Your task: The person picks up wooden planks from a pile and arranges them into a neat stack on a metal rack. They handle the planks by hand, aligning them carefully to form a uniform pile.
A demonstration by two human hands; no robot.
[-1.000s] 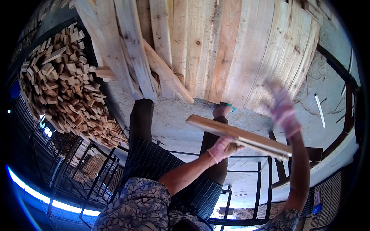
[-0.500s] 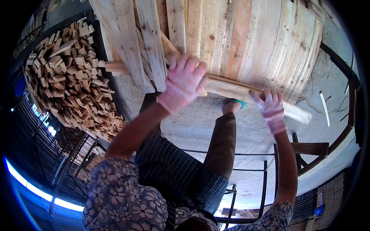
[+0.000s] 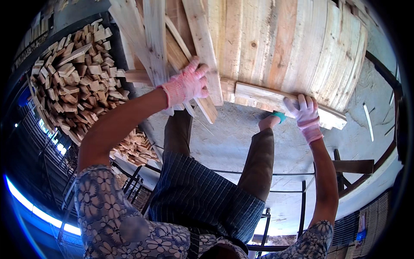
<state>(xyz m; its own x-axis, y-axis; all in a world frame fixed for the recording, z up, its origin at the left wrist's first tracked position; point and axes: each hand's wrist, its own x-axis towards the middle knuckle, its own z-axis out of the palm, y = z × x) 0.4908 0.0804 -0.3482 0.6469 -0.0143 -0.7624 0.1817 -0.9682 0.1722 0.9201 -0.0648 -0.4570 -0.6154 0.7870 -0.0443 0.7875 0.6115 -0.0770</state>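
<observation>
My left hand (image 3: 185, 84), in a pink-and-white work glove, is bent over a loose wooden plank (image 3: 207, 110) near its close end, fingers curled across it; the palm side is hidden. Another loose plank (image 3: 205, 47) lies just right of those fingers. My right hand (image 3: 304, 113), gloved likewise, grips a short pale board (image 3: 263, 96) near its right end, with fingers over the top edge. That board lies crosswise along the near ends of a layer of planks (image 3: 254, 43) set side by side.
A large heap of short wood offcuts (image 3: 77, 82) stands at the left. Beneath the planks, my foot in a green shoe (image 3: 276, 118) rests on the grey floor (image 3: 224, 134). Dark metal frame bars (image 3: 381, 71) run along the right, and a thin wood strip (image 3: 368, 121) lies nearby.
My left hand has moved left and slightly nearer, away from the crosswise board and onto the loose planks, whose near ends have shifted. My right hand stays on the short board.
</observation>
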